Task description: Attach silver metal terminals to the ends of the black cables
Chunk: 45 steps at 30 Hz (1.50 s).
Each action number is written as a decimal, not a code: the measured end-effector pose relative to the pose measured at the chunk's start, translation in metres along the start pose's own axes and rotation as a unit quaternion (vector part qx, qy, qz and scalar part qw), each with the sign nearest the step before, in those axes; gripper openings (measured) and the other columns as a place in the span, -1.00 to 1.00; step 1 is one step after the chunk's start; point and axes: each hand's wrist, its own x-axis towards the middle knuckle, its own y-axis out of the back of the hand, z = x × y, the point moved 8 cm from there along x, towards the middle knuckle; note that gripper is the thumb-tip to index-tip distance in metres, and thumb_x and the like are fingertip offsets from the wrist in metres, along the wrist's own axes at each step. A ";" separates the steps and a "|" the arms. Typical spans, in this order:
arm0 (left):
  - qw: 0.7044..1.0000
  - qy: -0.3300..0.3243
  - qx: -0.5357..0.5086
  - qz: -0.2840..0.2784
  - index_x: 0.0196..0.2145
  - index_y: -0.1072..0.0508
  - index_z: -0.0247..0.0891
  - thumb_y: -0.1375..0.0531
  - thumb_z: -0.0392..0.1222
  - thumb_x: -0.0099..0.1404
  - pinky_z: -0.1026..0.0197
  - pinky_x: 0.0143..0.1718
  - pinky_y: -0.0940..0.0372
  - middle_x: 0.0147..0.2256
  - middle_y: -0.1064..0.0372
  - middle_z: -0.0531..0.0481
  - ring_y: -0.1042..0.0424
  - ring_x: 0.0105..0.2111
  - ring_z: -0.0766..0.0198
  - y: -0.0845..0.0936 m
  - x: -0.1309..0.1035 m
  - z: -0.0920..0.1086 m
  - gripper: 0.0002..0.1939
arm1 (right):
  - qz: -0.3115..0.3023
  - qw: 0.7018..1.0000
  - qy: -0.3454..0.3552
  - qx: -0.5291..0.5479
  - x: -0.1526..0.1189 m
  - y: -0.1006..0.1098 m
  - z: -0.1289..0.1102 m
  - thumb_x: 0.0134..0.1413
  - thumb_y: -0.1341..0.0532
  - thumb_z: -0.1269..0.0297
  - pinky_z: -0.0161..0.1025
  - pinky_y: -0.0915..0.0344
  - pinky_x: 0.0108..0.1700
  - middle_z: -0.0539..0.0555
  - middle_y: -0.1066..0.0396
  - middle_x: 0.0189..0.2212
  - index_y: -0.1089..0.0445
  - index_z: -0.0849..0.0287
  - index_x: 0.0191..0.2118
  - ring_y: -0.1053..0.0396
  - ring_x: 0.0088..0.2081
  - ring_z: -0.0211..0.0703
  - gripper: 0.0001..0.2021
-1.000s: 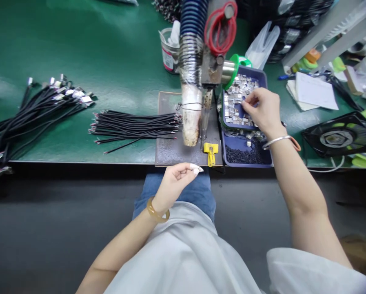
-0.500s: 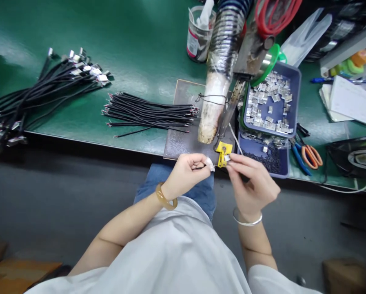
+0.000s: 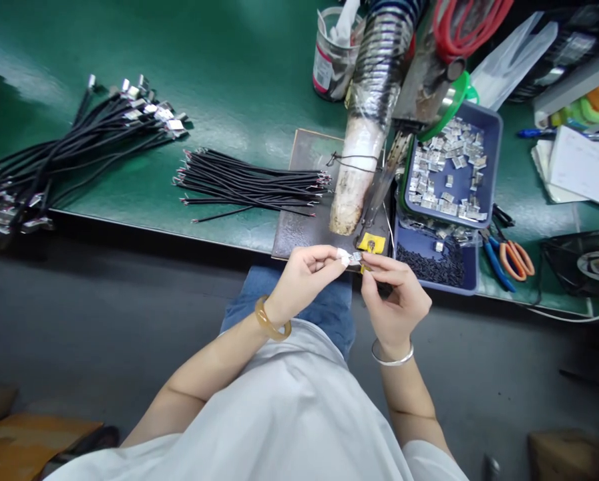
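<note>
Near the table's front edge, my left hand [image 3: 315, 275] is closed, with white wrapping on a fingertip; what it pinches is mostly hidden, and in the earlier frame a black cable showed there. A small silver connector [image 3: 355, 257] sits between the fingertips of both hands. My right hand [image 3: 396, 294] is closed in a pinch at that connector's right side. Just behind the fingers is a yellow clip [image 3: 372, 243], partly covered by them. A bundle of black cables [image 3: 254, 179] with bared ends lies on the table, its right ends on a dark board [image 3: 299, 234].
Cables with silver connectors [image 3: 109, 127] lie at left. A wrapped hose [image 3: 362, 143] hangs over the board beside a soldering tool [image 3: 386, 170]. On the right are a bin of connectors [image 3: 489, 167], a bin of black pieces [image 3: 472, 274], pliers [image 3: 499, 264] and papers [image 3: 584, 167].
My right hand has moved left from the yellow clip, bringing the silver connector up against my left fingertips. The view has shifted slightly.
</note>
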 end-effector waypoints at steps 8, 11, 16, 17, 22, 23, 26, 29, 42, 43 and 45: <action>0.999 -0.012 0.007 0.029 -0.49 -0.52 -0.36 -0.34 -0.18 0.14 0.36 -0.55 -0.06 -0.61 -0.20 0.14 -0.06 -0.59 0.48 -0.002 0.008 0.004 -0.83 | -0.013 0.989 0.102 -0.104 0.005 -0.003 -0.011 0.07 -0.33 0.59 -0.26 -0.54 -0.12 0.06 -0.62 -0.17 -0.40 0.11 -0.25 -0.60 -0.18 -0.19 -0.77; 0.999 -0.023 0.024 0.042 -0.49 -0.52 -0.35 -0.31 -0.20 0.14 0.36 -0.53 -0.09 -0.60 -0.25 0.12 -0.13 -0.57 0.45 -0.001 0.010 0.004 -0.85 | -0.015 0.986 0.115 -0.120 0.007 -0.006 -0.012 0.07 -0.33 0.61 -0.30 -0.53 -0.12 0.07 -0.62 -0.19 -0.40 0.12 -0.24 -0.60 -0.18 -0.21 -0.76; 0.997 -0.033 0.042 0.056 -0.53 -0.48 -0.35 -0.29 -0.21 0.14 0.36 -0.53 -0.06 -0.60 -0.24 0.11 -0.12 -0.57 0.45 0.000 0.013 0.005 -0.84 | -0.003 0.984 0.123 -0.129 0.010 -0.007 -0.011 0.08 -0.33 0.60 -0.30 -0.53 -0.11 0.05 -0.62 -0.19 -0.41 0.10 -0.23 -0.60 -0.18 -0.22 -0.75; 0.997 -0.034 0.040 0.055 -0.53 -0.48 -0.35 -0.28 -0.22 0.14 0.36 -0.54 -0.05 -0.61 -0.23 0.12 -0.11 -0.57 0.45 0.000 0.013 0.006 -0.84 | -0.002 0.984 0.125 -0.127 0.011 -0.007 -0.012 0.07 -0.34 0.61 -0.30 -0.54 -0.10 0.06 -0.62 -0.19 -0.42 0.11 -0.23 -0.60 -0.18 -0.22 -0.75; 0.997 -0.032 0.037 0.057 -0.53 -0.49 -0.35 -0.28 -0.20 0.14 0.36 -0.54 -0.03 -0.61 -0.20 0.12 -0.10 -0.57 0.45 -0.001 0.014 0.008 -0.83 | 0.006 0.983 0.135 -0.122 0.011 -0.007 -0.015 0.03 -0.36 0.63 -0.31 -0.54 -0.07 0.07 -0.62 -0.18 -0.44 0.13 -0.24 -0.60 -0.18 -0.21 -0.74; 0.997 -0.029 0.040 0.059 -0.53 -0.49 -0.35 -0.29 -0.20 0.13 0.36 -0.54 -0.03 -0.61 -0.20 0.12 -0.09 -0.57 0.45 0.000 0.014 0.008 -0.83 | 0.009 0.983 0.134 -0.124 0.011 -0.007 -0.015 0.03 -0.36 0.63 -0.31 -0.55 -0.07 0.07 -0.62 -0.19 -0.44 0.13 -0.24 -0.60 -0.18 -0.20 -0.74; 0.997 -0.017 0.040 0.060 -0.53 -0.49 -0.36 -0.30 -0.19 0.11 0.35 -0.54 -0.02 -0.60 -0.20 0.11 -0.08 -0.57 0.45 0.001 0.014 0.007 -0.82 | 0.013 0.981 0.139 -0.132 0.011 -0.006 -0.015 0.04 -0.36 0.59 -0.29 -0.56 -0.09 0.06 -0.62 -0.18 -0.43 0.10 -0.26 -0.61 -0.19 -0.18 -0.76; 0.998 -0.008 0.039 0.056 -0.53 -0.50 -0.35 -0.30 -0.18 0.10 0.34 -0.55 0.01 -0.61 -0.17 0.12 -0.05 -0.58 0.46 0.002 0.015 0.006 -0.83 | 0.015 0.978 0.147 -0.144 0.009 -0.007 -0.015 0.07 -0.35 0.53 -0.26 -0.58 -0.17 0.02 -0.62 -0.18 -0.38 0.06 -0.29 -0.61 -0.22 -0.18 -0.79; 0.994 -0.030 0.080 0.063 -0.54 -0.49 -0.35 -0.30 -0.21 0.11 0.35 -0.54 -0.06 -0.63 -0.18 0.13 -0.09 -0.59 0.45 0.000 0.013 0.008 -0.84 | -0.019 0.994 0.055 -0.095 0.014 -0.008 -0.005 0.15 -0.29 0.50 -0.21 -0.58 -0.12 0.08 -0.60 -0.08 -0.41 0.09 -0.23 -0.61 -0.12 -0.12 -0.84; 0.994 -0.033 0.084 0.064 -0.54 -0.49 -0.34 -0.30 -0.21 0.13 0.35 -0.55 -0.05 -0.63 -0.17 0.13 -0.08 -0.59 0.45 0.000 0.013 0.009 -0.84 | -0.018 0.994 0.059 -0.095 0.015 -0.008 -0.006 0.14 -0.30 0.51 -0.22 -0.57 -0.12 0.09 -0.60 -0.07 -0.42 0.09 -0.23 -0.61 -0.13 -0.12 -0.84; 0.993 -0.040 0.092 0.069 -0.54 -0.49 -0.34 -0.29 -0.20 0.14 0.34 -0.56 -0.01 -0.64 -0.13 0.14 -0.05 -0.60 0.45 0.001 0.012 0.011 -0.83 | -0.012 0.993 0.069 -0.097 0.017 -0.008 -0.010 0.12 -0.31 0.53 -0.22 -0.58 -0.12 0.11 -0.59 -0.06 -0.42 0.10 -0.24 -0.61 -0.15 -0.14 -0.82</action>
